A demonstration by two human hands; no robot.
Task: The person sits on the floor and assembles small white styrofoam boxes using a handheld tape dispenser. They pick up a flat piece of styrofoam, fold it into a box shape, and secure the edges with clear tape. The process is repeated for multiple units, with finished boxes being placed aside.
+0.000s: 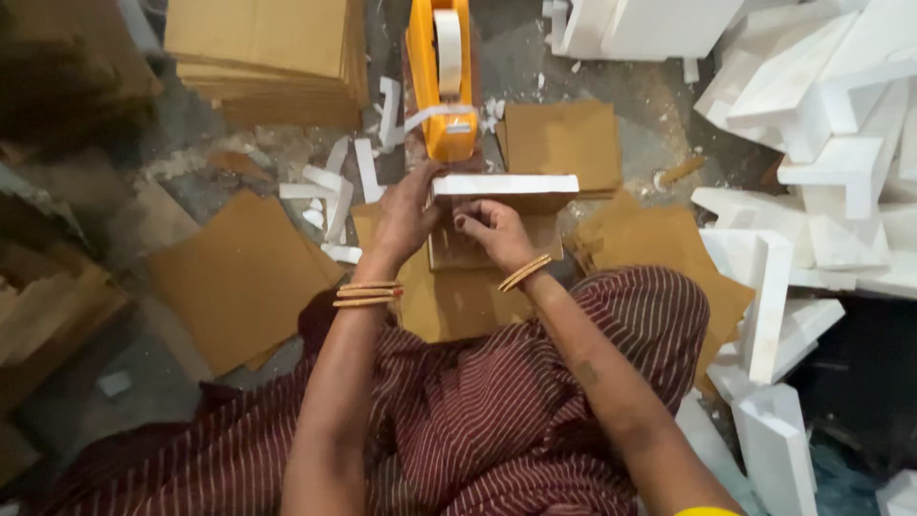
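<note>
Clearly the piece in hand is the white foam block (503,184) with a brown cardboard sheet (497,239) folded against its near face, lying on the floor just ahead of the person's lap. Nearest the lap, the right hand (492,232) presses that sheet from the front, fingers curled together on it. To the left of the block, the left hand (406,215) grips its end, fingers wrapped on the corner. Just beyond the block stands the orange tape dispenser (442,76), a loose tape strip (420,117) trailing from it toward the left hand. My worry: with only 2 hands pinning it, the sheet could spring off, or the strip could stick crooked. Right of the block, stacked foam pieces (821,115) crowd the floor.
</note>
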